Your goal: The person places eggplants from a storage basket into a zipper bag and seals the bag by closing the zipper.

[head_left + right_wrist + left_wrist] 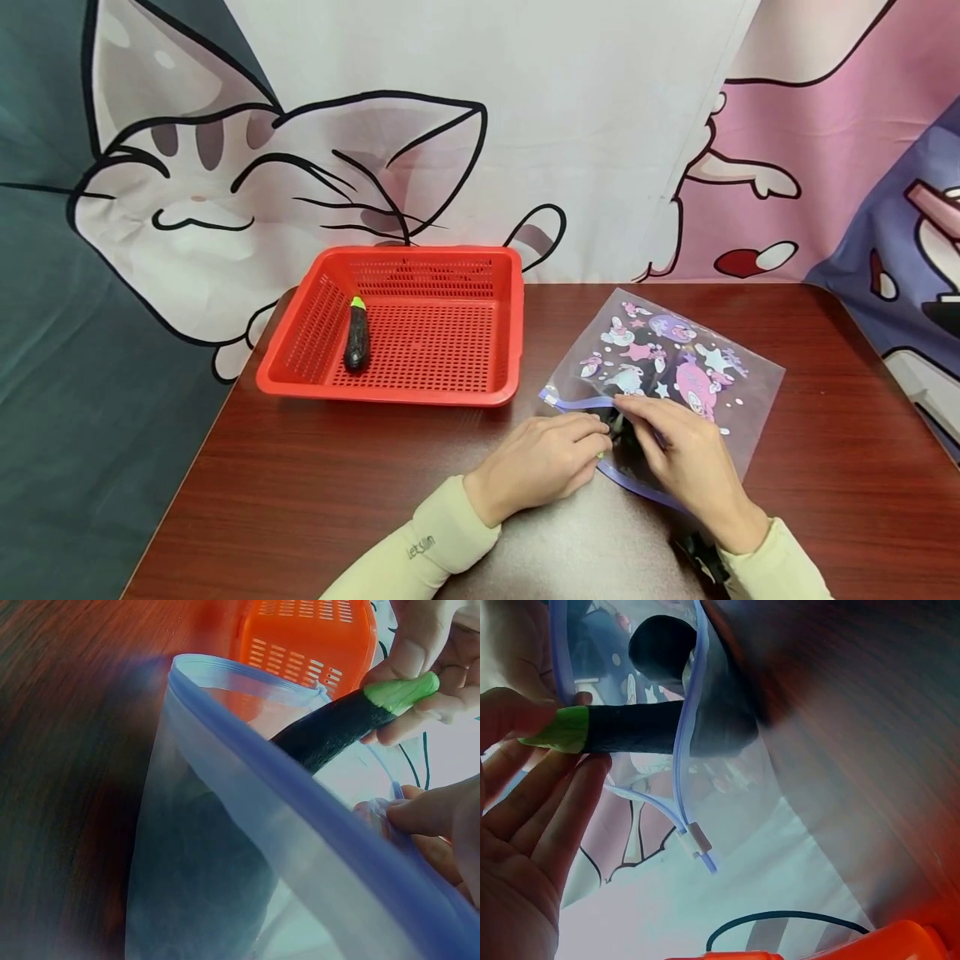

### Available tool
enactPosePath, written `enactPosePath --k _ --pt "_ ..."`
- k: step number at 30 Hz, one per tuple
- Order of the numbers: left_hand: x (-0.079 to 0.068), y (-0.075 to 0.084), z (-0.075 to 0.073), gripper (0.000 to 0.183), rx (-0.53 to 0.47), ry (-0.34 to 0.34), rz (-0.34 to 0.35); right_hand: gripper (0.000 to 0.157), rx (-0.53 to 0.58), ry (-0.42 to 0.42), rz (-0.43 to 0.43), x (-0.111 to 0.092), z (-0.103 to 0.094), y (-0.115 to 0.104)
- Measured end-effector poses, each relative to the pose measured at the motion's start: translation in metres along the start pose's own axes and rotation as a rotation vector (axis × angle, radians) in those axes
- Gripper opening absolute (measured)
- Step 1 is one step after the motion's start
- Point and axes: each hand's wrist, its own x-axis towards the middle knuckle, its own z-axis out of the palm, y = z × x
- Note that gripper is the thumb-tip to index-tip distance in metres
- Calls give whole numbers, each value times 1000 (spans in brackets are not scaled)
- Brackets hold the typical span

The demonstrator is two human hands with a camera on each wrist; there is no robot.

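Observation:
My left hand [543,458] pinches the green stem end of a dark eggplant [634,729] between thumb and fingers. The eggplant's dark body reaches through the mouth of a clear zip bag [738,392], printed with pink and white cartoon figures. With thumb and fingers my right hand [686,454] pinches the bag's upper lip, beside the purple zip strip [262,769], and the mouth gapes. Inside the bag lies another dark rounded thing [662,649], partly hidden. A white slider [695,838] sits at one end of the zip.
To the left on the dark red wooden table [300,492] stands a red plastic basket [431,392]. Another dark eggplant [357,342] with a green tip lies in it. Behind the table hangs a cartoon-printed cloth [600,125].

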Motion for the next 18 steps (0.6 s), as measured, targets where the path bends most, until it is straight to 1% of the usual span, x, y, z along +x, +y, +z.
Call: enactPosePath --k 6,12,18 --pt "2 4 6 17 35 1 -56 50 2 2 0 0 0 0" --pt "3 8 9 17 94 -10 -75 50 8 11 -8 0 1 0" --pt "5 10 11 14 119 -23 -88 50 8 11 -5 0 1 0"
